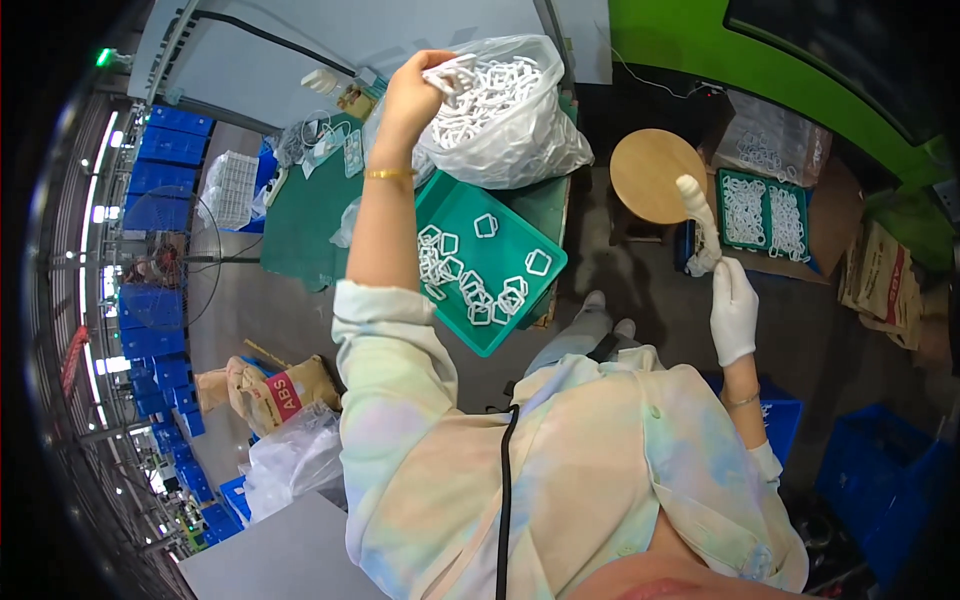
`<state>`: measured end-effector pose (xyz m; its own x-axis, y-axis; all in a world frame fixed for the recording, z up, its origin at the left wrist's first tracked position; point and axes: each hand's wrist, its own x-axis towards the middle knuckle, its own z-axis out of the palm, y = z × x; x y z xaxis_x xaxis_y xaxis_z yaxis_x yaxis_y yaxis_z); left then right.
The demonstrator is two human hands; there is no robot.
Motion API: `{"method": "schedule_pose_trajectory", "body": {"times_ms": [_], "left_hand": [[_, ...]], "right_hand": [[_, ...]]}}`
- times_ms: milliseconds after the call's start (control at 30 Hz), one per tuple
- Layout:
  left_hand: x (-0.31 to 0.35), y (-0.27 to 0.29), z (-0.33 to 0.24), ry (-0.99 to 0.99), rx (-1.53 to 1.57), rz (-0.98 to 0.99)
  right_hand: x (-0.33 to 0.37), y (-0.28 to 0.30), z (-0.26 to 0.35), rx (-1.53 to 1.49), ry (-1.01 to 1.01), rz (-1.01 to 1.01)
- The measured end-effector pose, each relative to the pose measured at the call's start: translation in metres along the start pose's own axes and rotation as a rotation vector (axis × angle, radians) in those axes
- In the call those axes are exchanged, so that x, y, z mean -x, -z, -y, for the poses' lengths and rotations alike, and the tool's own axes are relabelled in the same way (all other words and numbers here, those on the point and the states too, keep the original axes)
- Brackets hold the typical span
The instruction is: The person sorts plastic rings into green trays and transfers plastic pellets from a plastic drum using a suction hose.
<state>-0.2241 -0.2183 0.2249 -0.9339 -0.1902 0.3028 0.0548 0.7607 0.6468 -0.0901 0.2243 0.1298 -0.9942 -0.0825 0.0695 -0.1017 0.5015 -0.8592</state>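
My left hand clamped white links over their plastic bag, seemingly against spills; my right hand pinched a glove.

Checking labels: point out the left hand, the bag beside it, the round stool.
Left hand (411,97): head view, back of the hand.
Bag (528,156): head view, its plastic wall.
Stool (655,172): head view, its round top.

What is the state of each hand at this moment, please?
Left hand: closed, holding some white links over the open plastic bag.
Right hand, gloved: closed, pinching a long pale item, possibly a glove.
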Motion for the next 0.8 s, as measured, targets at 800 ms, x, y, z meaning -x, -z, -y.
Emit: {"method": "schedule_pose_trajectory", "body": {"times_ms": [800], "left_hand": [[-0.015,-0.066,0.076,-0.071,-0.426,0.172]], "right_hand": [[-0.060,0.014,-0.028,0.266,-0.322,0.052]]}}
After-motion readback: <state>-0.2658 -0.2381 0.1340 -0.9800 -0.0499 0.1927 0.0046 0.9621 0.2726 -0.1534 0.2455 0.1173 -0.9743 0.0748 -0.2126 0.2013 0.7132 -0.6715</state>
